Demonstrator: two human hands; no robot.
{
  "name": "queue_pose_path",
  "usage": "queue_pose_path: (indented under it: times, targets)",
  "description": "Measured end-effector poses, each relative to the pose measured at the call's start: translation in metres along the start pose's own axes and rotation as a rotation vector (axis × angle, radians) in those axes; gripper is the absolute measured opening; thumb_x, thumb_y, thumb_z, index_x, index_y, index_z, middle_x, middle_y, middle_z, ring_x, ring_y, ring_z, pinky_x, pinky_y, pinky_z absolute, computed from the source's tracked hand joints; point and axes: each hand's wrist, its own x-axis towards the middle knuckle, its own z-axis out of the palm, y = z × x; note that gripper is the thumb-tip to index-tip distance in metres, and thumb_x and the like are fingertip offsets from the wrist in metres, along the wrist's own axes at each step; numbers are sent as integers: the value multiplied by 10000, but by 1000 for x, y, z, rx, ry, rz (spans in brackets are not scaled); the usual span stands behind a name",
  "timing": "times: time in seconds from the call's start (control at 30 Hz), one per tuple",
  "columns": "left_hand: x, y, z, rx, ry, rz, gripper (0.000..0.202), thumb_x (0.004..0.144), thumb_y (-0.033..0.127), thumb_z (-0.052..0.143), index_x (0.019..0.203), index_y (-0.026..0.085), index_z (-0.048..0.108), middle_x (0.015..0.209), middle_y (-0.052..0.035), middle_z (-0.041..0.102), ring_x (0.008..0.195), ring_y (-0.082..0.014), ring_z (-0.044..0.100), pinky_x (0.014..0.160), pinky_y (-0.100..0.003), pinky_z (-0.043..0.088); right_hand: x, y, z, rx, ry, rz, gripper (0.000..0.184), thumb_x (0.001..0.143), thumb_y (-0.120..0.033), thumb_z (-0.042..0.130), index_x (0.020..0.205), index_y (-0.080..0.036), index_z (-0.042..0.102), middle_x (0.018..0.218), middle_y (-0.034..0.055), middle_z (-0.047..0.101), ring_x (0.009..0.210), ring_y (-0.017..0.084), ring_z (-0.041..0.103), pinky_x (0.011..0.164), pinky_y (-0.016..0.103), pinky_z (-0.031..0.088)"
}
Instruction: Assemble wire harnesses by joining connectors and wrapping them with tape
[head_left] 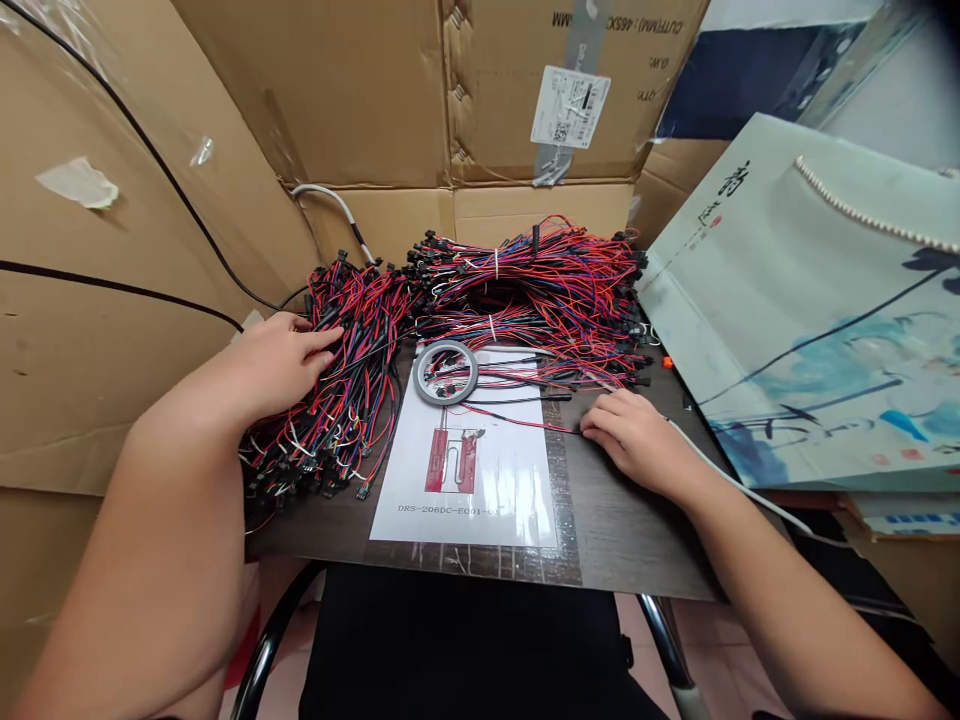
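Observation:
My left hand [281,365] lies on the left pile of wire harnesses [360,370], its fingers stretched out and slightly apart among the wires. These harnesses have red, black and blue wires with black connectors. On the right, my right hand [630,435] rests low over the dark table with its fingers closed. Its fingertips pinch the end of a thin red wire [536,425], which runs left across the printed sheet. A grey-rimmed ring [417,385], resembling a magnifier, stands over the sheet's upper part. Wires show inside the ring. The sheet [465,525] carries a picture of red wiring.
Tied bundles of harnesses [517,270] lie along the back of the table [637,545]. Cardboard [360,90] walls the back and left. A pale paper bag [787,280] leans at right. A white cable [739,485] passes behind my right hand; black cables [127,290] hang at left.

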Motion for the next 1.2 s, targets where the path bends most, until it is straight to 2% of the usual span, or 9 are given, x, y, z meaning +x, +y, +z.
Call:
queue_pose_path:
  times: [0.1, 0.23, 0.33, 0.4, 0.57, 0.73, 0.87, 1.07, 1.2]
  targets:
    - [-16, 17, -9, -21, -8, 70, 475, 902, 439, 460, 1312, 260, 619, 1280, -100, 596, 1232, -330, 515, 1052, -552, 432, -2, 2, -5, 20, -21, -10, 193, 982, -227, 476, 912, -201, 653, 907, 68, 631, 887, 199, 517, 831, 357, 419]
    - [-40, 79, -17, -84, 24, 363, 469, 923, 437, 472, 1360, 296, 568, 1445, -81, 503, 1320, -305, 474, 1099, -513, 395, -1, 3, -8, 25, 1, -22, 173, 965, -285, 520, 938, -212, 675, 926, 74, 643, 888, 204, 544, 824, 367, 427]
    - [-42, 121, -5, -56, 18, 482, 347, 907, 372, 536, 1214, 265, 658, 1261, -108, 618, 1164, -300, 565, 999, -494, 438, 3, 0, -8, -15, 75, -1, 174, 960, -291, 529, 992, -200, 675, 963, 84, 660, 896, 210, 557, 830, 377, 433]
    - [-35, 136, 10, -34, 27, 481, 299, 869, 364, 599, 1105, 203, 689, 1116, -131, 659, 1097, -323, 582, 947, -497, 441, 6, -4, -7, -44, 114, 2, 186, 965, -263, 513, 1033, -191, 671, 999, 94, 670, 920, 215, 562, 837, 380, 438]
    - [-22, 135, 36, -52, 92, 532, 147, 899, 228, 526, 936, 173, 657, 961, -104, 692, 1005, -283, 617, 985, -488, 390, 23, -17, -4, -61, 99, -53, 250, 982, -243, 478, 1147, -178, 654, 1061, 110, 662, 967, 228, 549, 868, 391, 442]
    - [-25, 126, 28, -228, 209, 402, 230, 974, 268, 398, 1040, 169, 594, 1046, -114, 676, 990, -260, 619, 941, -431, 398, 53, -33, 15, 9, 134, -72, 262, 988, -261, 484, 1180, -176, 640, 1124, 111, 647, 1029, 228, 528, 906, 384, 430]
    - [-25, 123, 27, -308, 246, 292, 261, 983, 291, 372, 1104, 161, 563, 1031, -108, 680, 969, -269, 608, 894, -427, 380, 73, -42, 37, 59, 116, -70, 169, 978, -250, 509, 1013, -188, 662, 1008, 85, 652, 973, 215, 527, 871, 368, 413]
    - [-23, 121, 35, -378, 295, 271, 262, 995, 295, 361, 1137, 173, 544, 1099, -94, 687, 983, -244, 605, 933, -426, 337, 75, -48, 41, 196, 39, -219, 174, 975, -137, 436, 936, -165, 604, 928, 74, 633, 887, 182, 512, 809, 305, 410]
    - [-24, 126, 41, -377, 267, 294, 252, 988, 280, 391, 1138, 167, 560, 1040, -89, 689, 976, -241, 603, 941, -416, 332, 70, -50, 35, 185, 16, -148, 119, 934, -271, 588, 974, -160, 603, 934, 76, 643, 889, 203, 531, 802, 328, 410]
